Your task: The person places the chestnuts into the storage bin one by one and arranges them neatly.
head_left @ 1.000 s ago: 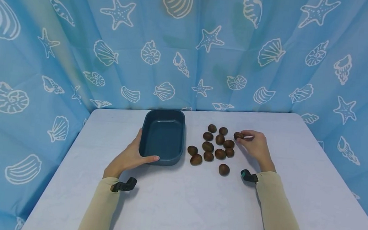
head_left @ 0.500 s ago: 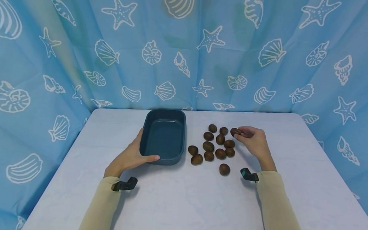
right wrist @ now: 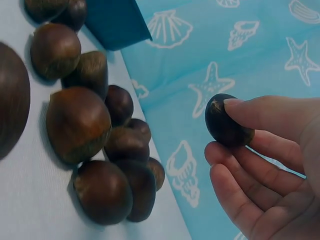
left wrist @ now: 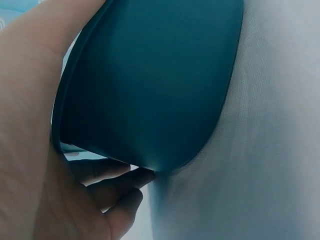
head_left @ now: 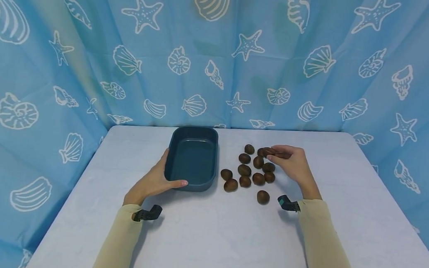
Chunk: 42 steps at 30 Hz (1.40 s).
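Observation:
A dark teal rectangular tray (head_left: 192, 161) stands on the table with nothing in it. The left hand (head_left: 155, 181) grips its near left corner, thumb over the near rim; the left wrist view shows the tray's wall (left wrist: 150, 90) against the hand (left wrist: 85, 195), fingers around its side. The right hand (head_left: 293, 164) pinches one brown chestnut (head_left: 269, 152) at the far right edge of the group. In the right wrist view that chestnut (right wrist: 225, 121) sits between thumb and fingers of the hand (right wrist: 270, 165), raised off the table. Several loose chestnuts (head_left: 244, 170) lie between tray and right hand.
One chestnut (head_left: 263, 197) lies apart, nearer the front than the others. A white cloth covers the table (head_left: 214, 242). Behind it hangs a blue curtain (head_left: 213, 42) with white shell and starfish prints. Each wrist carries a small black camera.
Holding its chestnut, the right hand has moved left, toward the far chestnuts and the tray. The left hand has kept its grip on the tray.

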Tool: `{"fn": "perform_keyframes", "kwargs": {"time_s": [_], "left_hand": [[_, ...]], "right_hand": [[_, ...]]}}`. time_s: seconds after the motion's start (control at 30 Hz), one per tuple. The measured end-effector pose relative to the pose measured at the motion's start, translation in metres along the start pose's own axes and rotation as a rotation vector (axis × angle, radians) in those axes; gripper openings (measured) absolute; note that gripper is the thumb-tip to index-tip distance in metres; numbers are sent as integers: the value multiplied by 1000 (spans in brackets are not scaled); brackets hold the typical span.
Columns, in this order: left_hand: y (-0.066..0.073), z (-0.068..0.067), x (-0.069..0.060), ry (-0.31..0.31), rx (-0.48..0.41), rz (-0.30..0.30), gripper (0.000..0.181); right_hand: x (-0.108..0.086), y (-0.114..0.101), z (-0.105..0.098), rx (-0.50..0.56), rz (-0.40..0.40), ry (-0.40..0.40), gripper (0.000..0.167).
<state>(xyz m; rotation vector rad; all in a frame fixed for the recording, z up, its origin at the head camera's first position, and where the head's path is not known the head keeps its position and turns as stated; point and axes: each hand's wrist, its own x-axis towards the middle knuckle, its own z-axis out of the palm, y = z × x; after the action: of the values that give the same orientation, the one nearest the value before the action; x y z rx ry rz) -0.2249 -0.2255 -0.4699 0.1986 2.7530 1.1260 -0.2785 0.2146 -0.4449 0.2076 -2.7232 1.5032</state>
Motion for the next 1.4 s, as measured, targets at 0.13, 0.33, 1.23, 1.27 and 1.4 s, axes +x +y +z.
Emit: {"fn": "perform_keyframes", "kwargs": {"time_s": [0.13,0.33,1.23,1.27,1.4], "left_hand": [[-1,1,0,4,-2,6,133],[-3,2,-2,-11,-7,1,135],[-5,-1,1,-23,-11,-19,135],[-4,-1,1,-25,-12,-22,136],[-4,-2,1,-32,-19,-35,137]], "right_hand": [[0,-6,2,-6,-38,-7,47],[-2,-19,8,8,-48,-46,47],[10,-92,80,137,-207,-199,40],[10,-93,85,140,-216,-209,39],[12,-100,103,152,-241,-251,39]]}}
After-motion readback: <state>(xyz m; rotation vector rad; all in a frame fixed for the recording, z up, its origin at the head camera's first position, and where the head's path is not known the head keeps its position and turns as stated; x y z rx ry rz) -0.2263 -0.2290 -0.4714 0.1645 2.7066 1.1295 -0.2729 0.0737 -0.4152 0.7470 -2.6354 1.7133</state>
